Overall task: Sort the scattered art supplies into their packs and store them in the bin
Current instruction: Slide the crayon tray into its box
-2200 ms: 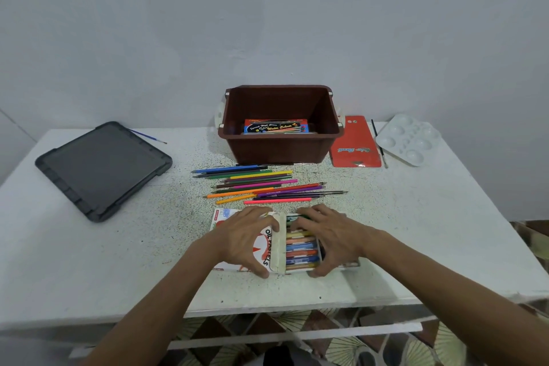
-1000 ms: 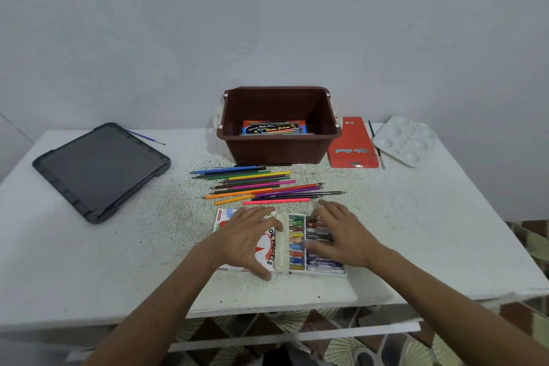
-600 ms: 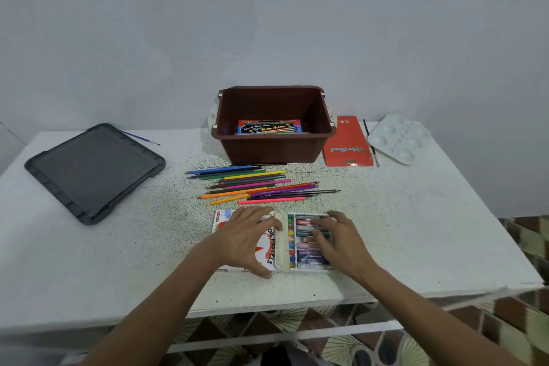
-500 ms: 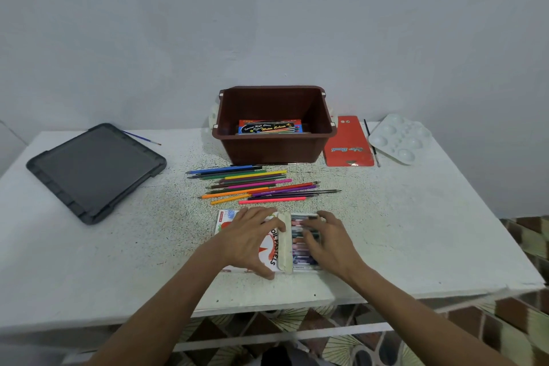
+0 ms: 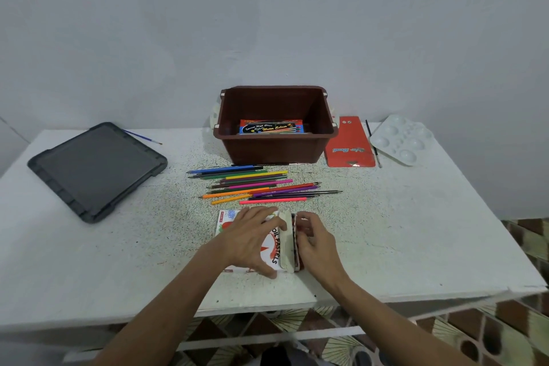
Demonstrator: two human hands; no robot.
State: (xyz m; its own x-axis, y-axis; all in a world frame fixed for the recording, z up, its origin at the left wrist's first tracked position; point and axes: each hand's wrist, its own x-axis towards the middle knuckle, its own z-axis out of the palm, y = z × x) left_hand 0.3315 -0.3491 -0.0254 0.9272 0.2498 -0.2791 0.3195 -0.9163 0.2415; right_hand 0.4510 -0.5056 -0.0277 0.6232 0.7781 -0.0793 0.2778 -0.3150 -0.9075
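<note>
head view.

1. hazards. the oil pastel pack lies at 6 o'clock on the tabletop, near the front edge. my left hand grips its card sleeve: fingers are spread over the far edge and the thumb is on the near edge. my right hand sits at 3 o'clock of the sleeve, curled on the end of the pastel tray. only a narrow strip of the tray shows outside the sleeve.
- a skewed push would probably jam the tray in the sleeve mouth or buckle the pale end flap.
- a stick standing proud could catch the mouth and snap.
- too hard a squeeze from the left hand would flatten the sleeve and bind the tray.
- a slip toward 6 o'clock could send the pack off the tabletop.

2. materials.
- sleeve: thin printed card, flat and rectangular.
- tray: a shallow liner. i cannot tell its material.
- coloured pencils: slim rigid rods lying loose and roughly parallel at 12 o'clock of the pack. they are likely to roll.
- bin: brown hard plastic with tapered walls, at 12 o'clock beyond the pencils. a water colour box lies flat inside it.
- tabletop: white, matte and speckled.
</note>
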